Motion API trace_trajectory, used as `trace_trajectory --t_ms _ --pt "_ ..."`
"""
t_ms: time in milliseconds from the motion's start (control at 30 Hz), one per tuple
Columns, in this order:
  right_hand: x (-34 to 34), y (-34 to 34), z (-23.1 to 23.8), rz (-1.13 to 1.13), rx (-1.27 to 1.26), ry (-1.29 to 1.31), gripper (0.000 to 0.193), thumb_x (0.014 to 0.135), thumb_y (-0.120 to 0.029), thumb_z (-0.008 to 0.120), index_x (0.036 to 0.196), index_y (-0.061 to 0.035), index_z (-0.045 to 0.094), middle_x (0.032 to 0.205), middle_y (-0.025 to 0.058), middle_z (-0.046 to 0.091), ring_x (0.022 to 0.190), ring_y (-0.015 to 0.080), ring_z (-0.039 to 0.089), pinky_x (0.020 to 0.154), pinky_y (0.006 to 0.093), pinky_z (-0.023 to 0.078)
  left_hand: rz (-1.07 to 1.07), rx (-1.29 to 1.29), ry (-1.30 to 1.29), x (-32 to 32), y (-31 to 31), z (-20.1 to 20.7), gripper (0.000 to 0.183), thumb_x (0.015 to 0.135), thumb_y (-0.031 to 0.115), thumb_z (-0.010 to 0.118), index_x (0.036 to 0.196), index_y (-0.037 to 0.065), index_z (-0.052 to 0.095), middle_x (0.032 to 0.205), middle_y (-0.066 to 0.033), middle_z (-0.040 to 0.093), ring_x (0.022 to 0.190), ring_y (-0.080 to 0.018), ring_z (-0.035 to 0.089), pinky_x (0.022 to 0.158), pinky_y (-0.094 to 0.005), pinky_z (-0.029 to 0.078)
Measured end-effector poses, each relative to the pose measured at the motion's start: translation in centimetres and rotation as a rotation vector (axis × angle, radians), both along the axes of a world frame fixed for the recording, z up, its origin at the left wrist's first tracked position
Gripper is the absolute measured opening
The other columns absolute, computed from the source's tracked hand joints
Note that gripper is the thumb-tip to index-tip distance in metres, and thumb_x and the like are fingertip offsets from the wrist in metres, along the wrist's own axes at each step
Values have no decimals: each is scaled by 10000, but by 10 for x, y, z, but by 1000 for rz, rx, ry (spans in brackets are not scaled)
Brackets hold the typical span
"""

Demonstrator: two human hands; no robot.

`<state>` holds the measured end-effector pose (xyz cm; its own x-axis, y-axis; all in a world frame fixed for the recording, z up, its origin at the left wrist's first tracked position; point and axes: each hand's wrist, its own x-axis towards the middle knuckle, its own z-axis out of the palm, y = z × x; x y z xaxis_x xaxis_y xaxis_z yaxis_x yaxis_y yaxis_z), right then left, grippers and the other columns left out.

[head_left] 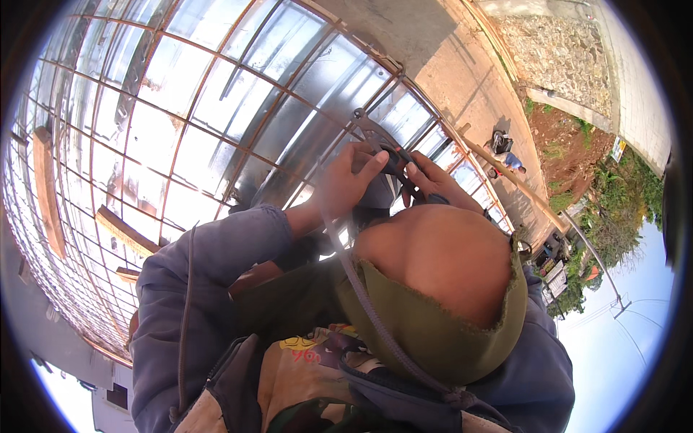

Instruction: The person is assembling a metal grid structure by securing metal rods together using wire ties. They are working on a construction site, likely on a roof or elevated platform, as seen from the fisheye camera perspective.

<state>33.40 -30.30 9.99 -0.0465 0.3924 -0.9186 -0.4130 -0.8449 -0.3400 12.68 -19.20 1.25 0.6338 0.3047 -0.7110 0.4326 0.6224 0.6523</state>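
My left hand (345, 180) is closed, thumb pressed on a pair of pincers (377, 133) with a metal head and dark handles with orange marks. The pincers' head points up and to the left, over the rebar mesh (249, 149). My right hand (442, 182) is bent around the handle end, close beside the left; my raised bare knee (433, 252), in torn green trousers, hides part of it. Between the hands and the knee, a grey shape cannot be made out clearly.
Shiny metal sheeting (162, 86) lies under the mesh. Wooden pieces (48, 191) rest at the left. A long timber pole (516, 177) runs along the right edge, above a road (469, 86) with a motorcycle (499, 141) and a person (511, 162). A loose cord (361, 289) hangs over my front.
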Motion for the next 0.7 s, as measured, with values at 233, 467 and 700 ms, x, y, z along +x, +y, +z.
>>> trace_trajectory --t_ms 233,467,700 --pt "9 8 -54 246 476 -663 405 1209 -296 449 1262 -10 731 918 183 716 878 296 735 837 437 567 401 -335 13 57 36 9 326 1155 315 610 1386 86 592 1098 -120 787 916 -189 762 737 -322 602" --pt "27 0 -78 96 353 -773 317 1195 -302 526 1281 -56 706 680 53 621 589 143 639 592 377 508 -211 31 224 19 84 34 369 1074 256 742 1340 31 620 829 -25 678 710 -137 681 670 -326 568" --pt "19 7 -80 286 534 -939 173 1154 -183 556 1288 -86 607 739 158 684 662 396 707 627 503 524 -609 406 272 -8 114 51 400 1054 284 779 1265 -39 675 907 -31 700 763 -108 647 685 -307 522"
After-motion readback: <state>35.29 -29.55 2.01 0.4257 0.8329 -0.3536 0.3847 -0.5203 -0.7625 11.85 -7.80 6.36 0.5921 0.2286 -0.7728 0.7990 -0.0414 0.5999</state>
